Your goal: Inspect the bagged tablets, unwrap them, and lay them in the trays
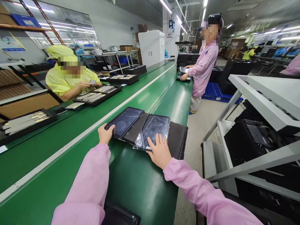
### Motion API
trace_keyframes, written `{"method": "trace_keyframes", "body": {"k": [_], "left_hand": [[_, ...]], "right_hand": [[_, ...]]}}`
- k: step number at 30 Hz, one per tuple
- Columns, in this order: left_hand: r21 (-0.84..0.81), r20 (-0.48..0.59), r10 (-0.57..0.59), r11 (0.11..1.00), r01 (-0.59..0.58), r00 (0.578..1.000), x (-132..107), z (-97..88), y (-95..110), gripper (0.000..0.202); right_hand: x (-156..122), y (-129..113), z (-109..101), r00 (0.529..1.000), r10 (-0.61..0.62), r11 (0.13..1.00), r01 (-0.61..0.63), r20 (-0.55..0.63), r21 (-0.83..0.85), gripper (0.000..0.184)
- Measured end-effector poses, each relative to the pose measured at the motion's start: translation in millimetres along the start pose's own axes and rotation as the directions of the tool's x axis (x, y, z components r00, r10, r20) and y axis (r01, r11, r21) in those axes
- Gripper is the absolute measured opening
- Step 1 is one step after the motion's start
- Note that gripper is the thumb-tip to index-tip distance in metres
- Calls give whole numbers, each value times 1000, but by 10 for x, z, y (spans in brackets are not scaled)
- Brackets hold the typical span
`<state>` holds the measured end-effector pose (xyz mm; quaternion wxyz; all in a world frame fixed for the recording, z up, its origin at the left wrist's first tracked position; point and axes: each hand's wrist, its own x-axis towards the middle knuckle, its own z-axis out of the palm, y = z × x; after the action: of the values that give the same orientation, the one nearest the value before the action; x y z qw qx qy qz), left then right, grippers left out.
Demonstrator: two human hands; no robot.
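On the green bench top lies a flat black tray (179,137) carrying two dark-screened tablets side by side. My left hand (106,134) grips the left tablet (127,121) at its left edge, thumb on top and fingers along the side. Clear film with creases covers the right tablet (154,129), which has a small white label near its lower edge. Over that tablet's lower right part rests my right hand (160,150), fingers spread and lying flat on the film. Another dark, flat device (120,215) shows partly at the bottom, beside my left sleeve.
Along the bench runs a white strip (93,126). Across it, a person in yellow (70,75) handles small parts by black trays (98,95). A person in pink (205,65) stands farther up at right. A white metal rack (217,131) stands close on my right.
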<state>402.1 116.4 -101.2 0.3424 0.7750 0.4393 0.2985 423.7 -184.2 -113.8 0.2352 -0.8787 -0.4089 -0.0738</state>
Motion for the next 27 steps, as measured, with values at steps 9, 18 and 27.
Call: {"method": "trace_keyframes", "body": {"k": [9,18,27], "left_hand": [[39,-17,-33,999,34,999,71,54,-85,59],[71,-38,13,997,-10,999,178,131,-225,54],[123,-36,46,992,-41,998,97,55,-94,59]], "right_hand": [[-157,346,-641,947,-51,991,7,-318,-137,40],[-124,350,-963,780,-133,971,-22,-611,-239,34],[-404,133,116,811,-397,876,194,-430,-442,34]]}}
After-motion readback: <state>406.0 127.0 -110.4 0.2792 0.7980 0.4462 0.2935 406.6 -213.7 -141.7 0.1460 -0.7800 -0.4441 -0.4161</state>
